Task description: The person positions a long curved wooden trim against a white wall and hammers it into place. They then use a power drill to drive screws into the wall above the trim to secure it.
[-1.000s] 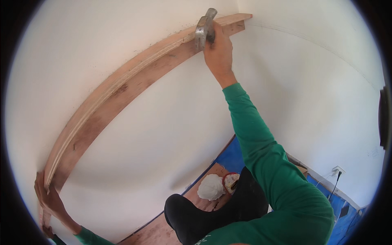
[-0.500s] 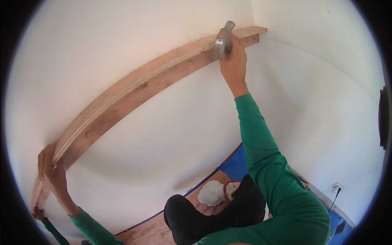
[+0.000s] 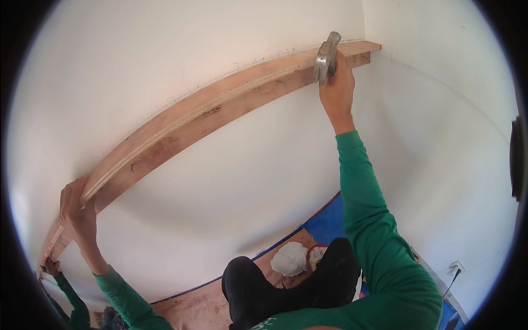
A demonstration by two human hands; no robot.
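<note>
A long wooden board (image 3: 214, 82) with a second plank (image 3: 181, 129) along its underside runs across the white wall and looks curved in this view. Toward its left end my left hand (image 3: 80, 206) is closed round the board's front edge, thumb below and fingers on top. My right hand (image 3: 338, 91) grips a claw hammer (image 3: 326, 56) near its head, close to the board's right end. The fist is against or just in front of the wood; I cannot tell which. Small nails (image 3: 281, 82) stick out of the lower plank.
A co-worker's hand (image 3: 51, 267) in a green sleeve supports the board's far left end. Below are a white bag (image 3: 289, 258), a red-rimmed container (image 3: 315, 256), a plywood sheet (image 3: 192, 308) and blue floor covering (image 3: 328, 220). A plugged-in cord (image 3: 455, 272) hangs on the right wall.
The view has shifted, so the board and both my hands appear farther right. My grips on the board and hammer are unchanged. More of the co-worker's arm shows at lower left.
</note>
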